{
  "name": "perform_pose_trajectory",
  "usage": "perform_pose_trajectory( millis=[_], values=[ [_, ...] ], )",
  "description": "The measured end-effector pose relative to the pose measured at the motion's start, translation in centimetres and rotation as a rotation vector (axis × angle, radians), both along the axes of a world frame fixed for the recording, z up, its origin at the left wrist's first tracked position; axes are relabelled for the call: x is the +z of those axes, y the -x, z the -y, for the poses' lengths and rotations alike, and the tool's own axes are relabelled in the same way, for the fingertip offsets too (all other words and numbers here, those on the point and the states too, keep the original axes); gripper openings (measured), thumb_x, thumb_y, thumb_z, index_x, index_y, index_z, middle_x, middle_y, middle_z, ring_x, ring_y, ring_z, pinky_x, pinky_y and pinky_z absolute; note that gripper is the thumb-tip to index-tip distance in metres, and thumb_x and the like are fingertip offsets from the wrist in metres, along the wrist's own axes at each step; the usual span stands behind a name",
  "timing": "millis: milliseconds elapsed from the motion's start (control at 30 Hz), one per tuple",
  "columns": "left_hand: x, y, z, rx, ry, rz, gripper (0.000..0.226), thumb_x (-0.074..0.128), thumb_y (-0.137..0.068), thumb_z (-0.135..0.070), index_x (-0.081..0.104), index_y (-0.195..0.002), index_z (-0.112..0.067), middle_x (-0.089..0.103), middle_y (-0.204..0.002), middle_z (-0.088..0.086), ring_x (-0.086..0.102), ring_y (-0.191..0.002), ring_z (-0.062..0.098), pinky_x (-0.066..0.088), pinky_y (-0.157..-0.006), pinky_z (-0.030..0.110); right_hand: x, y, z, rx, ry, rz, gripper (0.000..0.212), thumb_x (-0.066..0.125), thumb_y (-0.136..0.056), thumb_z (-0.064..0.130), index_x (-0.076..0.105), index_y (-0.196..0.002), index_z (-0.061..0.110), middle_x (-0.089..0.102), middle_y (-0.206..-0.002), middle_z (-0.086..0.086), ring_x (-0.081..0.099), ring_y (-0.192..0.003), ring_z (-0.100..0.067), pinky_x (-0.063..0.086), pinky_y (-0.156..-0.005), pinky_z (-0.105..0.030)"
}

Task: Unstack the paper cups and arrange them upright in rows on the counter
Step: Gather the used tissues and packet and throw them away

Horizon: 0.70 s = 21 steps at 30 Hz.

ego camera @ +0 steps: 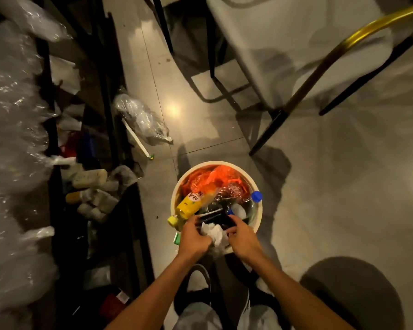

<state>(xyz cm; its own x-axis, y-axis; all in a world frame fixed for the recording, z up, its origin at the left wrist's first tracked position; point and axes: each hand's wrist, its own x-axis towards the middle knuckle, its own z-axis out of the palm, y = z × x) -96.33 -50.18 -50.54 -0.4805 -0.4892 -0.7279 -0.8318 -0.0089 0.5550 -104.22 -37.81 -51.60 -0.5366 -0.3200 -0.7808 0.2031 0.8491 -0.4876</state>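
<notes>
Head view: a person stands over a full waste bin on a tiled floor, both forearms reaching down to its near edge.
Far left: clear plastic bags [12,129] bulge along the frame's edge, their contents too blurred to name.
Dark shelving [100,129]: pale bottles [90,178] lie on their sides on a lower level, with smaller ones heaped just below; a red container [111,303] sits near the bottom.
Floor beside shelving: a crumpled clear bag [142,120] lies next to a thin white stick [136,139].
Waste bin [259,217]: round, cream-rimmed, heaped past the rim; an orange plastic bag [212,178] fills the far half, a yellow bottle [186,207] leans over the left rim, and a clear bottle with a blue cap [256,196] lies at the right.
Left hand [193,236]: fingers curled around a crumpled white paper wad [215,233] at the bin's near edge.
Right hand [242,234]: fingers curled on a dark flat object [216,220] lying on top of the rubbish, beside the same wad.
Paper cups: cannot be told anywhere in this view.
Below the hands: pale trousers [198,315] and dark shoes.
Upper right: a light upholstered chair [284,44] with dark legs and a curved gold rail [358,36].
</notes>
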Motion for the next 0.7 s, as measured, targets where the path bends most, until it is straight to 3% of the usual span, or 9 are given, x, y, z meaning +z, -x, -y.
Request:
perform_pose_trajectory(
  millis=[100,167,267,367,467,533,600,667,700],
  values=[
    [1.3,0.0,0.4,-0.016,0.099,0.019,0.053,0.07,-0.08,0.006,0.057,-0.127,-0.016,0.059,-0.121,0.002,0.058,-0.113,0.021,0.055,-0.097,0.043,0.6,0.6,-0.3,-0.08,-0.032,-0.046,0.057,0.046,-0.093,0.004,0.043,-0.146,0.024,0.07,-0.106,-0.011,0.066,-0.097,-0.025,0.049,-0.078,-0.029],
    [3.1,0.0,1.1,0.002,0.158,0.001,0.04,0.063,-0.08,0.01,0.062,-0.112,-0.014,0.063,-0.111,0.006,0.061,-0.105,0.025,0.058,-0.087,0.041,2.5,1.1,0.0,-0.1,-0.058,-0.086,0.047,0.046,-0.095,0.008,0.051,-0.138,0.026,0.07,-0.105,-0.011,0.066,-0.09,-0.025,0.046,-0.07,-0.03],
    [6.7,0.5,2.5,0.049,0.141,-0.031,0.028,0.051,-0.088,0.007,0.062,-0.097,-0.016,0.064,-0.106,0.01,0.061,-0.099,0.028,0.054,-0.079,0.036,7.1,2.2,0.9,-0.115,0.006,-0.136,0.031,0.049,-0.095,0.01,0.062,-0.121,0.021,0.072,-0.103,-0.006,0.067,-0.087,-0.021,0.054,-0.074,-0.034],
    [10.4,1.3,4.0,0.14,0.051,-0.1,0.033,0.059,-0.082,-0.006,0.063,-0.091,-0.038,0.068,-0.106,0.009,0.068,-0.098,0.035,0.059,-0.086,0.05,11.7,3.1,2.3,-0.162,0.158,-0.139,0.021,0.057,-0.092,0.007,0.065,-0.109,0.017,0.072,-0.093,-0.003,0.069,-0.081,-0.015,0.058,-0.079,-0.038],
    [15.5,2.2,5.5,0.177,0.017,-0.224,0.03,0.064,-0.088,-0.006,0.062,-0.094,-0.035,0.071,-0.106,0.008,0.07,-0.099,0.033,0.059,-0.089,0.053,17.4,3.5,4.3,-0.174,0.32,-0.143,0.018,0.063,-0.092,0.009,0.065,-0.106,0.019,0.071,-0.099,0.0,0.069,-0.089,-0.013,0.059,-0.076,-0.029],
    [19.6,3.2,6.1,0.229,0.025,-0.288,0.029,0.066,-0.089,-0.003,0.063,-0.093,-0.031,0.071,-0.1,0.009,0.071,-0.095,0.038,0.059,-0.088,0.056,20.7,3.5,5.3,-0.152,0.417,-0.172,0.017,0.067,-0.091,0.015,0.066,-0.106,0.022,0.071,-0.102,0.004,0.068,-0.094,-0.013,0.059,-0.081,-0.032],
    [25.0,2.6,7.4,0.335,0.018,-0.371,0.034,0.065,-0.089,0.009,0.063,-0.091,-0.025,0.068,-0.088,0.006,0.07,-0.08,0.036,0.062,-0.076,0.043,26.0,3.5,7.0,-0.125,0.475,-0.2,0.016,0.069,-0.091,0.019,0.067,-0.106,0.024,0.071,-0.101,0.006,0.068,-0.094,-0.009,0.056,-0.083,-0.027],
    [30.4,1.5,8.0,0.433,-0.027,-0.5,0.034,0.059,-0.09,0.018,0.061,-0.09,-0.016,0.066,-0.072,0.001,0.065,-0.065,0.024,0.057,-0.061,0.026,30.9,3.3,8.3,-0.127,0.593,-0.211,0.015,0.07,-0.09,0.014,0.068,-0.102,0.023,0.073,-0.095,0.003,0.069,-0.087,-0.009,0.052,-0.079,-0.02],
    [33.4,0.6,8.7,0.448,-0.015,-0.537,0.032,0.058,-0.091,0.018,0.061,-0.091,-0.014,0.066,-0.07,-0.001,0.064,-0.063,0.021,0.055,-0.061,0.026,33.6,3.0,9.1,-0.131,0.681,-0.178,0.016,0.07,-0.09,0.01,0.068,-0.1,0.021,0.073,-0.092,-0.001,0.069,-0.082,-0.011,0.052,-0.074,-0.02]
  ],
)
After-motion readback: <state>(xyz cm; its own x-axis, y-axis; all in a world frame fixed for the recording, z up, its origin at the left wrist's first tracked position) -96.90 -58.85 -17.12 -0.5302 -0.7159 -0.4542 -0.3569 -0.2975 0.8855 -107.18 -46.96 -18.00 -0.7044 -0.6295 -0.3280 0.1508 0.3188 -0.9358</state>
